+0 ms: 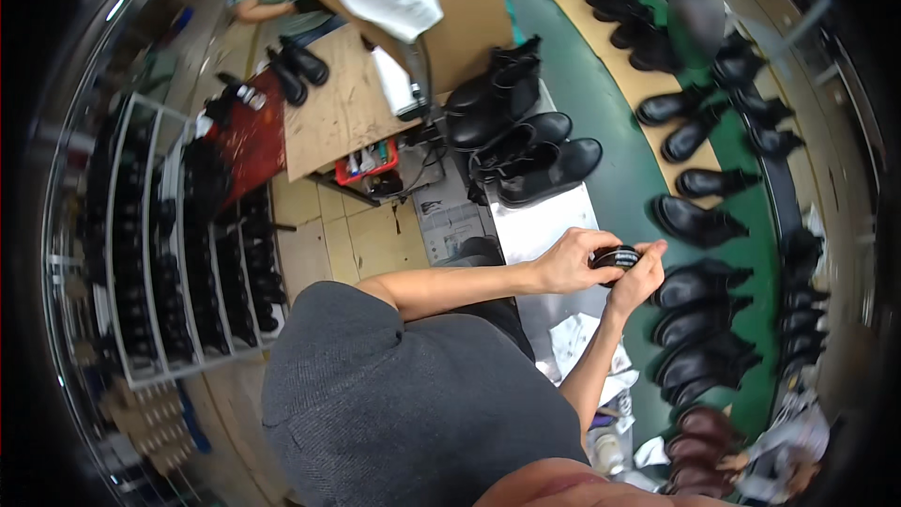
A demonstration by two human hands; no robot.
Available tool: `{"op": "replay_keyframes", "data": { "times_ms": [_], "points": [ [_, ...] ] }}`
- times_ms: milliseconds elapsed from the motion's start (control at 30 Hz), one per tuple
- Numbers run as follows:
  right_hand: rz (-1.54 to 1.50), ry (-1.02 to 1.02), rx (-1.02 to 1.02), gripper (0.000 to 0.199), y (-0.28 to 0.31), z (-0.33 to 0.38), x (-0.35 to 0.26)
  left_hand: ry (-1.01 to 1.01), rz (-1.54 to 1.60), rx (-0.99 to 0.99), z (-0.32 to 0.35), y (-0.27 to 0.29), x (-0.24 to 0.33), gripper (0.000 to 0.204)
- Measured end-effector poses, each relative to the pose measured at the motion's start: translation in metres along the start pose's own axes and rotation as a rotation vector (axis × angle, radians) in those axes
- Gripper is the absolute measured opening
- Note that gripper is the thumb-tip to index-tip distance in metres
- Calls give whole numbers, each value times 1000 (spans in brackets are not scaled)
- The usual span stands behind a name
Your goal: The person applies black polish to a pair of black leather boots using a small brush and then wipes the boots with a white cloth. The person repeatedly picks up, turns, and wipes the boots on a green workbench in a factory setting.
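Left hand (566,265) and right hand (640,282) meet above the edge of a pale bench (535,230), both clamped on a small round black container (617,259) just past 3 o'clock from the centre of the view — the left closing in from 9 o'clock, the right from 4. The container looks light and stiff, its smooth side likely slick under bare fingers, and seems more apt to slip than to break; its contents cannot be seen. The surest hold appears to be around the rim, thumbs opposing fingertips. Seen from the container, black shoes (558,176) stand at 11 o'clock, a crumpled white sheet (571,338) lies at 7, and black boots (690,219) line a green surface (593,103) from 2 to 5.
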State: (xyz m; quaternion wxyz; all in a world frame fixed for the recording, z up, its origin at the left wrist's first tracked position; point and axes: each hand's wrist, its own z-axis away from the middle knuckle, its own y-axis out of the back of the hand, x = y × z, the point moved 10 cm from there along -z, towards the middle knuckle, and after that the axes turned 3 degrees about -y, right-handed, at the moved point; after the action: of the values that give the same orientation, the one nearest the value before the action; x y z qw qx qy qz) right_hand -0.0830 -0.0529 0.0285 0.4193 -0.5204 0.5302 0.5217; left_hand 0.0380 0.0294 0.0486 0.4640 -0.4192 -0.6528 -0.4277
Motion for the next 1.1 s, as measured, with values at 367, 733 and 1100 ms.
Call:
{"op": "replay_keyframes", "data": {
  "times_ms": [367,733,1100],
  "points": [
    [-114,115,-339,54,-134,31,-24,-73,-97,324,54,112,7,27],
    [311,193,-676,47,-279,96,-48,279,480,1038,151,376,-176,22],
    [506,-193,-350,36,-182,97,30,630,-623,859,41,590,-371,44]
  ]
}}
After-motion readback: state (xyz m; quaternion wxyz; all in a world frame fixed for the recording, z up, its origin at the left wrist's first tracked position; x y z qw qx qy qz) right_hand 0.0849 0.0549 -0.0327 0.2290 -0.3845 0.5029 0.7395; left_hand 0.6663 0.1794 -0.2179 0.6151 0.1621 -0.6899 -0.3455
